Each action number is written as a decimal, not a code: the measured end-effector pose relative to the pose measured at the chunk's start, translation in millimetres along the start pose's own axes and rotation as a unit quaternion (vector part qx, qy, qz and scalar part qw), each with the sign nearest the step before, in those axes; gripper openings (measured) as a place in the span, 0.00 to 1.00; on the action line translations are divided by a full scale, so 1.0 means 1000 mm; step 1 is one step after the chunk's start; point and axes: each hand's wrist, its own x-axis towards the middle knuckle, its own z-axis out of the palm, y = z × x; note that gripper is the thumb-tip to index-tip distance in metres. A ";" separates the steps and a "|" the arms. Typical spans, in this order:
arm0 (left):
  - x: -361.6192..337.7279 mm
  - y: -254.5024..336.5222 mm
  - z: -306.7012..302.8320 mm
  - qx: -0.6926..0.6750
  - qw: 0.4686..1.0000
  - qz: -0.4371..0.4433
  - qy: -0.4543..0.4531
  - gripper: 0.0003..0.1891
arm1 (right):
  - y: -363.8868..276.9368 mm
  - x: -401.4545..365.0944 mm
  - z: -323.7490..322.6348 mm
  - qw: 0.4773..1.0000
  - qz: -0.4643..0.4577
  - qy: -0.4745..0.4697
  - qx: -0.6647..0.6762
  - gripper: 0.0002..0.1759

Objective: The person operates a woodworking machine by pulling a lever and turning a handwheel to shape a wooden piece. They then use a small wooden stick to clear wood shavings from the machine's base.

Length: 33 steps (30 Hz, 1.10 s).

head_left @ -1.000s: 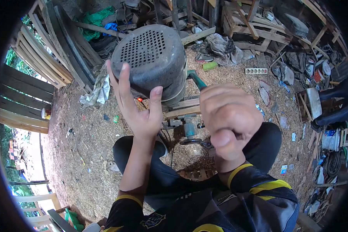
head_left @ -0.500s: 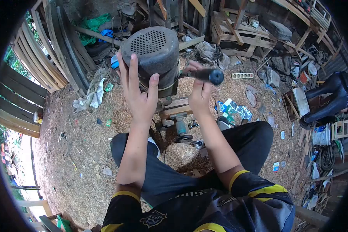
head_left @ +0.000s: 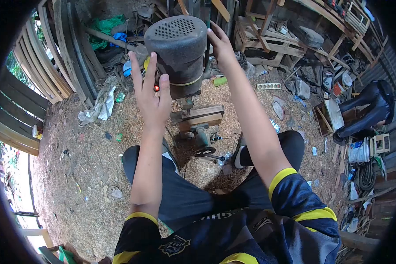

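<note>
Head view: a dark motor housing point(head_left: 180, 66) stands ahead of the person, its long axis roughly upright. The left hand point(head_left: 154, 100), fingers spread wide, is at the housing's near left side; whether it touches is unclear. The right hand point(head_left: 223, 49) reaches to the housing's far right, beside an upright green bar point(head_left: 207, 55); its grip cannot be told. Neither hand is clearly nearer. The housing is rough, rounded and pierced on top. Below it lie pale, straight-edged wood point(head_left: 204, 113) and a round handwheel point(head_left: 204, 152).
</note>
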 end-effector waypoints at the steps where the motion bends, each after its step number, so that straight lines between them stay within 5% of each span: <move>1: 0.000 0.000 -0.001 0.004 1.000 -0.001 -0.001 0.26 | 0.001 -0.010 -0.003 1.000 0.001 -0.002 -0.004 0.28; 7: -0.002 -0.006 -0.002 0.003 1.000 -0.002 -0.013 0.26 | 0.072 -0.113 -0.053 0.990 0.034 0.116 -0.075 0.18; 11: -0.008 -0.003 0.002 -0.003 1.000 -0.001 -0.006 0.28 | 0.204 -0.231 -0.148 0.928 0.107 0.231 -0.271 0.13; 14: -0.016 0.009 0.010 -0.021 1.000 -0.001 -0.014 0.34 | 0.258 -0.314 -0.209 0.843 0.190 0.170 -0.474 0.14; 18: -0.029 0.019 0.024 -0.033 0.999 0.009 -0.015 0.40 | 0.278 -0.376 -0.242 0.761 0.331 0.110 -0.547 0.15; 24: -0.033 0.026 0.037 -0.047 0.997 0.052 0.039 0.37 | 0.296 -0.405 -0.255 0.727 0.415 0.034 -0.547 0.18; 33: -0.069 0.044 0.080 -0.068 0.984 0.123 -0.111 0.28 | 0.353 -0.354 -0.305 0.687 0.480 0.077 -0.539 0.30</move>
